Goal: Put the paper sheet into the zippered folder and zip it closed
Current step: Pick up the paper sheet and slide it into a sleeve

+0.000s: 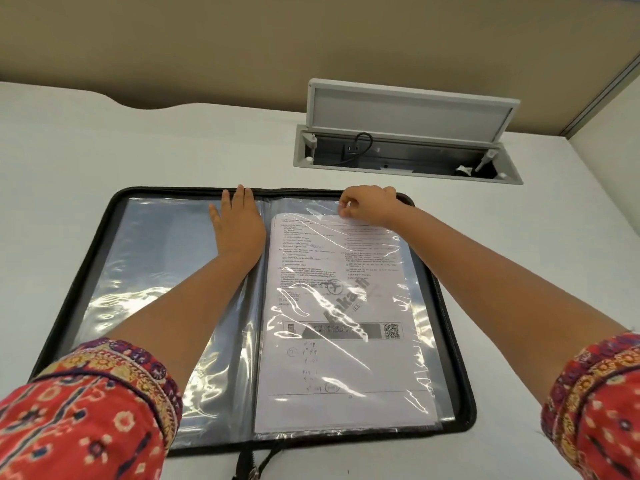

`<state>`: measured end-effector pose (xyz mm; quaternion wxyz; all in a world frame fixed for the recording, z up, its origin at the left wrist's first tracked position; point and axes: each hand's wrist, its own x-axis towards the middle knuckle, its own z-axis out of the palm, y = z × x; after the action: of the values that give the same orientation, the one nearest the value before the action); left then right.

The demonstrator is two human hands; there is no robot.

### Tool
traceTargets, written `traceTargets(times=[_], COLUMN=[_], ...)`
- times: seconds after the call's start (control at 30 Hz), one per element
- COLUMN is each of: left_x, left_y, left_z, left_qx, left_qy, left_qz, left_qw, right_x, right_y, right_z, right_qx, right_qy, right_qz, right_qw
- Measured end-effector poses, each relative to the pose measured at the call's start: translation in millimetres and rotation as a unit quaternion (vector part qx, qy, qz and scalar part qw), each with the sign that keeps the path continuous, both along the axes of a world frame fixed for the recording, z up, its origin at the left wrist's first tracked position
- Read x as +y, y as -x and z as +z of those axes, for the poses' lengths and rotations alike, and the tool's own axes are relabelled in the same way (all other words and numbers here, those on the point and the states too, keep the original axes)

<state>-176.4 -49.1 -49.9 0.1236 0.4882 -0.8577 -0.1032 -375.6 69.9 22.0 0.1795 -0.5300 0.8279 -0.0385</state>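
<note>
A: As the head camera looks down, the zippered folder [104, 258] lies open and flat on the white table [62, 150], and the paper sheet [332, 368] sits on the folder's right half, under a clear plastic sleeve [408, 306]. Its long axis runs from the person's side toward the folder's far edge.

B: And the hands?

A: The left hand [237, 225] rests flat on the left half beside the spine, fingers straight and reaching the far edge. The right hand [367, 206] is curled at the far edge of the right half, fingertips pinching at the top of the sleeve just above the sheet's top edge.

B: So the right hand is the nearer one to the paper.

A: Yes, right at its far end; the sheet stretches from that hand back toward the person. The sheet looks nearly seated, so the next move likely turns on that top edge.

B: What can't be made out?

A: Whether the fingers hold only plastic or the paper too; glare on the sleeve blurs it. The zipper pull [254, 469] is partly cut off at the folder's near edge, and the print is too small to read. Beyond the far edge, an open cable hatch [408, 157] sits in the table.
</note>
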Motion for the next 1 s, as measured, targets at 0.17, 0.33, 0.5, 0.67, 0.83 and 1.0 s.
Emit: traceTargets(times=[0.17,0.33,0.5,0.67,0.83,1.0], left_x=[0,0,-1,0,3,9], left_y=[1,0,0,-1,-5,-6], left_z=[-2,-2,-1,1,8,17], left_qx=[0.010,0.013,0.014,0.019,0.088,0.149], left_qy=[-0.003,-0.001,-0.004,-0.013,0.025,0.068], left_qz=[0.004,0.001,0.000,0.003,-0.008,-0.006], left_qw=[1.000,1.000,1.000,1.000,0.996,0.987], right_x=[3,3,4,24,60,105], right_y=[2,1,-3,-11,-35,-61], right_z=[0,1,-9,-21,-29,-35], right_qx=[-0.017,-0.026,0.048,0.072,0.047,-0.009], right_qy=[-0.016,-0.022,0.075,0.203,0.191,0.136], right_qz=[0.012,0.011,-0.043,-0.121,-0.152,-0.173], right_qw=[1.000,0.999,0.995,0.969,0.969,0.975])
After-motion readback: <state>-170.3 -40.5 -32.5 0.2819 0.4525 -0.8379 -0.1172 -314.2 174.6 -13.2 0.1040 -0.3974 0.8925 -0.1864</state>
